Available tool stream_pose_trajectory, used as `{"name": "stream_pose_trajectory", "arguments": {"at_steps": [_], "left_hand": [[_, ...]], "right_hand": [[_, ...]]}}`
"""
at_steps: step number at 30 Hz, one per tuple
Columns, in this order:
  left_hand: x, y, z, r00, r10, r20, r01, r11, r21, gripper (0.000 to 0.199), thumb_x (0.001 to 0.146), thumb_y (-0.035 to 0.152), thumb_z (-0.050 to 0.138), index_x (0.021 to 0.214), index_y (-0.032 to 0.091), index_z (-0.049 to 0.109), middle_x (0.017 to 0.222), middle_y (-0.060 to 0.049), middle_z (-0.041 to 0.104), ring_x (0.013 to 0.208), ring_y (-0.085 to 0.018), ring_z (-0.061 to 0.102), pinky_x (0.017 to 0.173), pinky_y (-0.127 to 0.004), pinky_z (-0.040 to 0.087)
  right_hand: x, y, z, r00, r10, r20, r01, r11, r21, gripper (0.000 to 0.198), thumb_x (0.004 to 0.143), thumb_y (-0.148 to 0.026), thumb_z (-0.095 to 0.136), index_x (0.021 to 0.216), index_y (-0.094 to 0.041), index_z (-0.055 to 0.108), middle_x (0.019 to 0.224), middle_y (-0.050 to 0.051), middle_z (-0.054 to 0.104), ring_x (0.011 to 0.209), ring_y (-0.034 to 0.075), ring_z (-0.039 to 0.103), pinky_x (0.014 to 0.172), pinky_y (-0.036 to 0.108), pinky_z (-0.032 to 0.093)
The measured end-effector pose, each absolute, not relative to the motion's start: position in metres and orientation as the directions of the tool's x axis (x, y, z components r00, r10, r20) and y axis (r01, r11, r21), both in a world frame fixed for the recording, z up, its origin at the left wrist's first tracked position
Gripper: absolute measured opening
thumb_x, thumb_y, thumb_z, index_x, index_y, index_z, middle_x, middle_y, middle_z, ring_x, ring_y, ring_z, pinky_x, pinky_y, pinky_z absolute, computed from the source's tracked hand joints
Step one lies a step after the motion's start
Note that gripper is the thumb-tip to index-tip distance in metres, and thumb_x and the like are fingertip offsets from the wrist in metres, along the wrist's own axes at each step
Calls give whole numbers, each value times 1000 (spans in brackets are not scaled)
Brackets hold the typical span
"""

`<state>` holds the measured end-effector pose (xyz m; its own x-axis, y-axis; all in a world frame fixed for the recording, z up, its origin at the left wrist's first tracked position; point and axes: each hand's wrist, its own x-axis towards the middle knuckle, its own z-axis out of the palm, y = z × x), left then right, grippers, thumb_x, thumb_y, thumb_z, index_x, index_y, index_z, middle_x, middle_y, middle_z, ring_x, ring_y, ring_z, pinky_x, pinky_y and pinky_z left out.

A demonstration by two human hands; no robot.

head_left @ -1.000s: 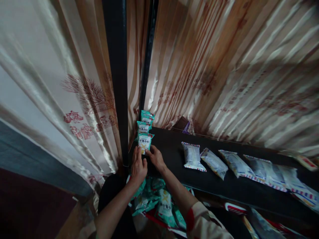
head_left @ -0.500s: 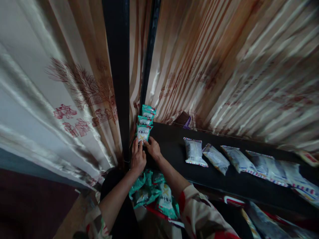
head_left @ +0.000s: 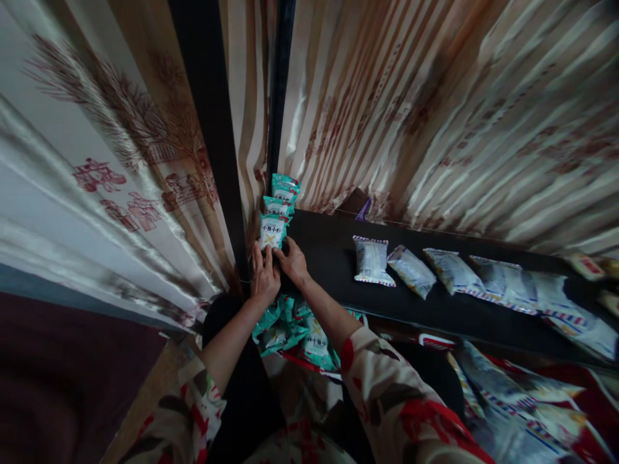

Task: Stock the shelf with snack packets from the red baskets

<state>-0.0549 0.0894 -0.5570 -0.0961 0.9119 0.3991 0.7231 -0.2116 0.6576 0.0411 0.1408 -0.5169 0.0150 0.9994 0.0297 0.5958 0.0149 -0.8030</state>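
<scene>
Satiny, pleated curtains (head_left: 387,122) hung behind a smooth black shelf (head_left: 329,254). At its left end, a puffy teal-and-white packet (head_left: 272,231) sat foremost among matching packets (head_left: 279,206). The left hand (head_left: 265,277), fingers slightly parted, and curled right hand (head_left: 294,261) touched its lower edge; whether either gripped, I couldn't tell.

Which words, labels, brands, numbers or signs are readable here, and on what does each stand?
"小鱼小虾": front green packet.
Packets behind it: similar characters, partly hidden.
Lower green packet: characters too blurred to read surely.
Clear packets: print too small.
Curtain: characters too blurred.
No number is readable.
</scene>
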Motion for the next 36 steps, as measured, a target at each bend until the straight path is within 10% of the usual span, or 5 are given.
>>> {"name": "stream_pose_trajectory", "arguments": {"at_steps": [9, 16, 36], "left_hand": [[-48, -3, -550, 32, 957, 289, 745, -216, 631, 36, 85, 17, 38, 118, 21, 54, 130, -8, 50, 121, -21, 45, 105, -41, 37], [-41, -49, -573, -108, 984, 142, 755, -12, 656, 51, 76, 8, 42, 126, 16, 47, 142, -12, 37, 133, -26, 31, 108, -46, 32], [-36, -112, -556, 103, 991, -90, 609, 9, 793, 53, 72, 27, 61, 124, 21, 51, 144, -11, 36, 131, -26, 37, 106, -43, 35]], "right_hand": [[87, 9, -528, -24, 994, 109, 409, 109, -906, 31, 87, -38, 43, 106, -20, 60, 100, 7, 68, 91, 19, 64, 83, 31, 50], [90, -57, -583, -49, 996, -69, 634, -22, -773, 40, 78, -34, 52, 113, -17, 61, 112, 13, 64, 101, 26, 61, 88, 40, 48], [136, -86, -526, 91, 933, -347, 181, -358, -916, 30, 58, -29, 54, 86, -21, 61, 65, -1, 66, 59, 18, 60, 54, 26, 46]]}}
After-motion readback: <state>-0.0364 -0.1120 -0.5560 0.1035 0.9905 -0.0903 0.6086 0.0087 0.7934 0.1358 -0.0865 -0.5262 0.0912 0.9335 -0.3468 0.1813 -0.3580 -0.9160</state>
